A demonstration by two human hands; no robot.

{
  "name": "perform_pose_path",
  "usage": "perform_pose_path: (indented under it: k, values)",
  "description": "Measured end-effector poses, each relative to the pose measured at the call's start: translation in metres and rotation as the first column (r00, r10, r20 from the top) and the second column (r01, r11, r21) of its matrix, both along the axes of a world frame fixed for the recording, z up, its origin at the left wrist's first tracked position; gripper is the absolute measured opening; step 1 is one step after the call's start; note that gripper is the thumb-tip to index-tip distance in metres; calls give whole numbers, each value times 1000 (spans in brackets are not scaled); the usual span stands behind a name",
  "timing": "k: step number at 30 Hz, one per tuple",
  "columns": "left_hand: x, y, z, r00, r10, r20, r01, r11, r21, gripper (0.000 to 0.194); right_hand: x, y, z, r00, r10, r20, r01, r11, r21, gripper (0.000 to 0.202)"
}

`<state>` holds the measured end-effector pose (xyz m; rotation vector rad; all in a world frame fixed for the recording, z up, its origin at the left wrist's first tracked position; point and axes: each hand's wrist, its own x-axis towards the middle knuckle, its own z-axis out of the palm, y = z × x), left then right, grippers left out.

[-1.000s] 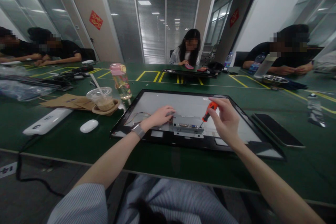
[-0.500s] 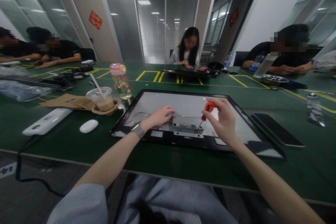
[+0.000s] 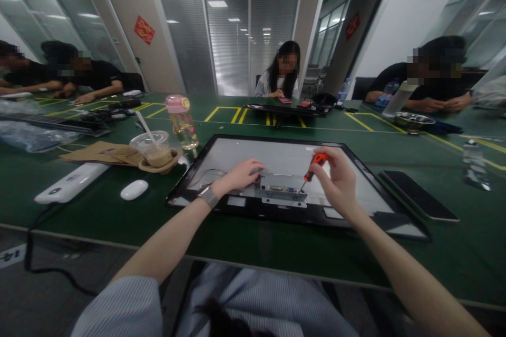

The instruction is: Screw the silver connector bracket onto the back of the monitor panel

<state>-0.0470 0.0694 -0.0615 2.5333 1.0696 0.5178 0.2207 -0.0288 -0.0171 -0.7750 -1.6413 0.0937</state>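
Note:
A flat display panel with a black frame lies on the green table, its pale back facing up. Near its front edge stands a metal bracket with video ports along its face. My left hand holds the bracket at its left end, fingers curled over it and their tips partly hidden. Between the thumb and fingers of my right hand is a red and black screwdriver, tilted, its tip down at the bracket's right end. Thin wires run on the panel left of my left hand.
To the left are a white mouse, a white power strip, an iced drink cup and a pink-lidded bottle. A black phone lies right of the panel. Several people sit across the table.
The screwdriver handle has tipped slightly to the right with my right hand, its tip staying at the bracket. My left hand has barely moved.

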Motion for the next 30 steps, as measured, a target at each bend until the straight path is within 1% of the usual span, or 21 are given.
perform_pose_path:
  k: [2,6,8,10,14,18,21,23,24,26,28,30]
  values:
    - [0,0,0,1000,-2,3,2,1000,-2,34,0,1,1,999,-50,10,50,998,32,25]
    - [0,0,1,1000,2,-10,-1,1000,8,34,-2,2,-3,996,-84,-1,84,996,20,28]
    - [1,0,1,1000,1,-19,-1,1000,15,35,-3,1,-5,998,-60,0,60,998,-2,33]
    - [1,-1,2,1000,0,-14,1,1000,18,35,-5,-1,-6,1000,-1,2,1,1000,-30,38]
    - [0,-1,2,1000,-1,4,1,1000,11,35,-5,-3,-4,995,99,-11,-100,993,-58,37]
    - [-1,1,-2,1000,-5,13,5,1000,11,35,-2,-4,-4,992,129,-8,-130,989,-77,34]
    - [0,3,-4,1000,-9,15,8,1000,17,34,-1,-3,-5,991,135,13,-134,989,-59,38]
    - [0,3,-4,1000,-11,15,11,1000,17,34,-2,-3,-5,994,110,17,-109,993,-50,40]
    - [0,2,-3,1000,-11,13,11,1000,17,34,-2,-3,-5,997,76,20,-76,996,-37,41]
    - [0,1,-2,1000,-6,9,6,1000,18,33,-4,-2,-2,999,-18,32,17,1000,15,40]
    - [0,1,-2,1000,-3,9,3,1000,20,34,-4,-2,1,993,-106,43,102,991,90,37]
    - [-1,2,-3,1000,-9,12,8,1000,23,34,-4,-2,4,987,-147,59,138,981,134,34]
